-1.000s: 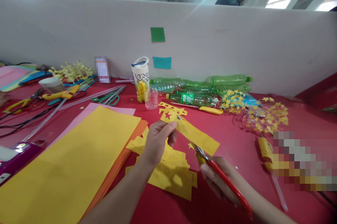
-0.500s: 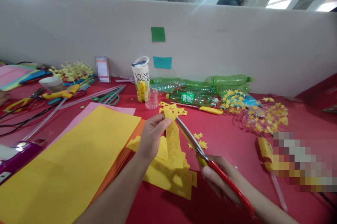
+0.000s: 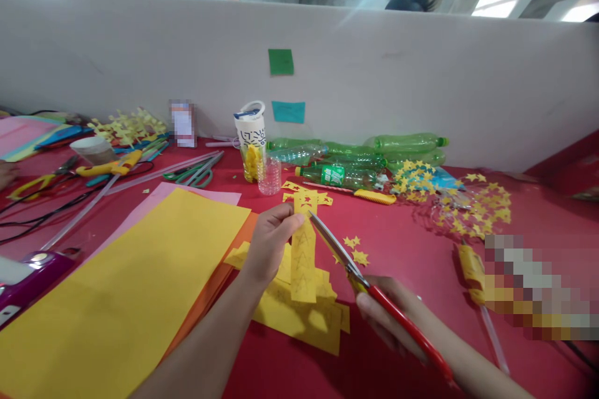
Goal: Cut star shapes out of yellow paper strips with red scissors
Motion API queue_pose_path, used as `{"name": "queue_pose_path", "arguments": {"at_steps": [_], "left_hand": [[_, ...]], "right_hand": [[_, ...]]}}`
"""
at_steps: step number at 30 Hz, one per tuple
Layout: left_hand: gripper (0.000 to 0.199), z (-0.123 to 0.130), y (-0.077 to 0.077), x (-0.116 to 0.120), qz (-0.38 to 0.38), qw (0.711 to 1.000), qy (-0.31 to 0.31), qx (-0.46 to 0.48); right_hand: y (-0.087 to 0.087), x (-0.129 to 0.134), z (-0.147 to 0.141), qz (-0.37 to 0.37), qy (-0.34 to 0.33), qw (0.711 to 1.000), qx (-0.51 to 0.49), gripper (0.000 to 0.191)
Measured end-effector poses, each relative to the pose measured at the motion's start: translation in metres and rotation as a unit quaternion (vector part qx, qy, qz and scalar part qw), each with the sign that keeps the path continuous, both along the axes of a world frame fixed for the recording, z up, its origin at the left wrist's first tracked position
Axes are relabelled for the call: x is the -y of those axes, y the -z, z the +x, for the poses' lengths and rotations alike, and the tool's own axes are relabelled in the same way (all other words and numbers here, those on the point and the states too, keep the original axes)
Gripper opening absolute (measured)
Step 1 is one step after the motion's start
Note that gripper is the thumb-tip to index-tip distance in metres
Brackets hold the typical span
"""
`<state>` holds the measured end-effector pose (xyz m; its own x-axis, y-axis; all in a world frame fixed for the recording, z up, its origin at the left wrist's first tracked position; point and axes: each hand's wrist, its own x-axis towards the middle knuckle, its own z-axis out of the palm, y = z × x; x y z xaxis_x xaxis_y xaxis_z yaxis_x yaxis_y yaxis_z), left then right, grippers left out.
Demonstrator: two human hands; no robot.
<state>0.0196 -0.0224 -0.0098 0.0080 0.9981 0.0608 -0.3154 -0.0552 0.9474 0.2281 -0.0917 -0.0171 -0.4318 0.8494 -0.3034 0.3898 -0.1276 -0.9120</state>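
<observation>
My left hand [image 3: 274, 236] pinches a narrow yellow paper strip [image 3: 304, 268] between thumb and fingers. Stars are drawn down the strip, and cut-out gaps show near its top. My right hand [image 3: 390, 311] grips red-handled scissors [image 3: 358, 277], whose blade tips meet the strip's right side close to my left thumb. Below the strip lie more yellow paper pieces [image 3: 299, 321]. Several cut yellow stars [image 3: 360, 256] rest on the red table right of the strip. Behind it are yellow scraps with star-shaped holes [image 3: 322, 199].
Large yellow sheets [image 3: 140, 286] cover the left front. Green plastic bottles [image 3: 355, 174] lie along the partition [image 3: 374, 87], beside a white patterned cup [image 3: 250, 133]. A yellow glue gun [image 3: 472, 274] and star bunches [image 3: 482, 205] are at right; green scissors [image 3: 196, 174] lie at left.
The strip has swung slightly left at its lower end and hangs straighter. The scissor tips have shifted a little left and down along it. Both hands stay nearly in place.
</observation>
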Motion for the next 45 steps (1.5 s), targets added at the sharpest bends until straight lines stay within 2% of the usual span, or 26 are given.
{"name": "queue_pose_path", "arguments": {"at_steps": [7, 11, 12, 13, 14, 17, 20, 24, 30, 33, 40, 45], "left_hand": [[0.028, 0.010, 0.004, -0.002, -0.012, 0.996, 0.009, 0.093], [0.014, 0.017, 0.013, -0.001, -0.082, 0.993, 0.079, 0.043], [0.012, 0.018, 0.015, 0.000, -0.101, 0.989, 0.104, 0.024], [0.013, 0.019, 0.016, 0.001, -0.117, 0.984, 0.131, 0.011], [0.017, 0.019, 0.016, 0.003, -0.125, 0.980, 0.153, 0.011], [0.032, 0.020, 0.013, 0.006, -0.088, 0.977, 0.184, 0.062], [0.027, 0.019, 0.007, 0.008, -0.024, 0.989, 0.131, 0.060], [0.018, 0.018, 0.002, 0.007, 0.004, 0.998, 0.058, 0.017], [0.014, 0.013, 0.000, 0.004, 0.018, 0.996, 0.084, 0.017], [0.014, 0.011, -0.001, 0.004, 0.013, 0.997, 0.079, -0.016], [0.033, 0.007, -0.002, 0.000, 0.011, 0.995, 0.043, -0.094], [0.033, 0.004, -0.001, -0.002, 0.005, 0.994, 0.048, -0.095]], "right_hand": [[0.004, 0.005, -0.001, -0.014, 0.029, 0.999, -0.011, 0.056], [0.014, 0.008, 0.001, 0.014, 0.060, 0.997, -0.040, 0.056], [0.015, 0.008, 0.001, 0.020, 0.092, 0.994, -0.055, 0.055], [0.017, 0.008, 0.001, 0.015, 0.107, 0.992, -0.069, 0.053], [0.017, 0.008, 0.001, 0.010, 0.093, 0.993, -0.079, 0.052], [0.016, 0.005, 0.002, -0.013, 0.082, 0.994, -0.076, 0.052], [0.013, 0.003, 0.001, -0.019, 0.095, 0.994, -0.055, 0.053], [0.008, 0.003, -0.002, -0.016, 0.081, 0.997, -0.002, 0.056], [0.000, 0.005, -0.006, -0.033, 0.057, 0.998, 0.011, 0.052], [0.000, 0.003, -0.005, -0.035, 0.059, 0.997, 0.022, 0.056], [0.006, -0.001, -0.002, -0.031, 0.041, 0.998, 0.023, 0.057], [0.006, 0.000, -0.002, -0.021, 0.028, 0.999, 0.015, 0.061]]}}
